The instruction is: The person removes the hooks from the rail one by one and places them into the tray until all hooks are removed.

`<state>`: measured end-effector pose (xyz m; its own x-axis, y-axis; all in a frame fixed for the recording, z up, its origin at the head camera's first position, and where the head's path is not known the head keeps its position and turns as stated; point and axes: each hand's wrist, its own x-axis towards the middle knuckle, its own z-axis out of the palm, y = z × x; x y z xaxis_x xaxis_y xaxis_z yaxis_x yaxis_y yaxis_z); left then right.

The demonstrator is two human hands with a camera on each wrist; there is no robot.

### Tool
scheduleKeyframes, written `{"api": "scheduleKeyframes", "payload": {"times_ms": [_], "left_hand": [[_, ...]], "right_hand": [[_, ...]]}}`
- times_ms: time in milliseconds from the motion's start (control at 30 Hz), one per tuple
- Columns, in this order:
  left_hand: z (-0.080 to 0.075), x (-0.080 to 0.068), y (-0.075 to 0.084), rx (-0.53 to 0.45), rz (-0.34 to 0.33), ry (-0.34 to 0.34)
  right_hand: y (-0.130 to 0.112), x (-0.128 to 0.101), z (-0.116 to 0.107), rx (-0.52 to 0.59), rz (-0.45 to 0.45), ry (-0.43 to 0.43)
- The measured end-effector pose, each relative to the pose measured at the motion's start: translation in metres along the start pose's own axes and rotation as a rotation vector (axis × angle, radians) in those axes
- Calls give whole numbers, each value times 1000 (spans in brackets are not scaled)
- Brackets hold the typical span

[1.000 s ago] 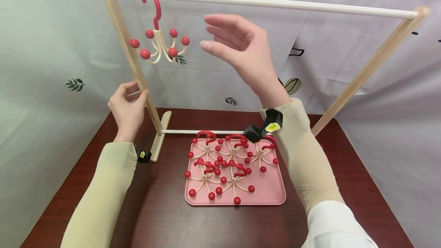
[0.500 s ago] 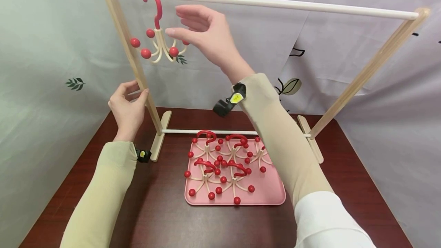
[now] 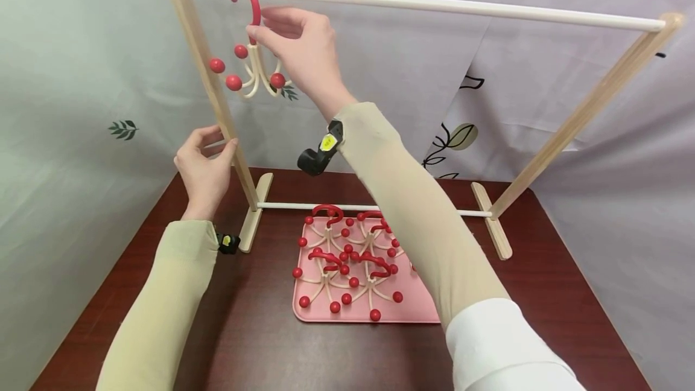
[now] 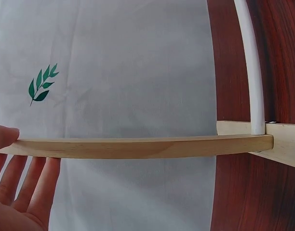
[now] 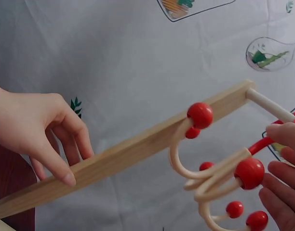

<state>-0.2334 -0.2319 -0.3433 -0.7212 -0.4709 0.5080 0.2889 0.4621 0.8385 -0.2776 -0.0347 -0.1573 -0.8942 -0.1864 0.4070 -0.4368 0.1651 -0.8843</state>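
A hanger (image 3: 253, 72) with a red hook, cream arms and red balls hangs at the left end of the rack's white top rod (image 3: 434, 3). My right hand (image 3: 288, 35) reaches up and pinches the hanger's neck just below the hook. In the right wrist view its fingertips (image 5: 282, 183) lie against the hanger (image 5: 220, 178). My left hand (image 3: 219, 145) grips the rack's left wooden upright (image 3: 217, 95) about halfway up, thumb on one side and fingers on the other. The left wrist view shows that hand (image 4: 22, 192) behind the upright (image 4: 138, 147).
A pink tray (image 3: 418, 303) on the dark red table (image 3: 271, 349) holds several more hangers (image 3: 347, 258), below the rack's lower crossbar (image 3: 304, 206). My right forearm crosses over the tray's right part. A printed white cloth hangs behind the rack.
My right hand has moved left and up from mid-rod to the hanging hanger and now pinches its neck. My left hand has stayed on the upright.
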Motion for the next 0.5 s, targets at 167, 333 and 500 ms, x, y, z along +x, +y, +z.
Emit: {"api": "scheduleKeyframes", "payload": {"times_ms": [167,333,500], "left_hand": [[1,0,0,1,-4,-3],[2,-1,1,-1,-12,-6],[3,-1,1,0,-14,-9]], "right_hand": [[-5,-3,5,34,-15,27],[-5,-5,7,54,-54,54],[-7,-10,1,93,-113,111]]}}
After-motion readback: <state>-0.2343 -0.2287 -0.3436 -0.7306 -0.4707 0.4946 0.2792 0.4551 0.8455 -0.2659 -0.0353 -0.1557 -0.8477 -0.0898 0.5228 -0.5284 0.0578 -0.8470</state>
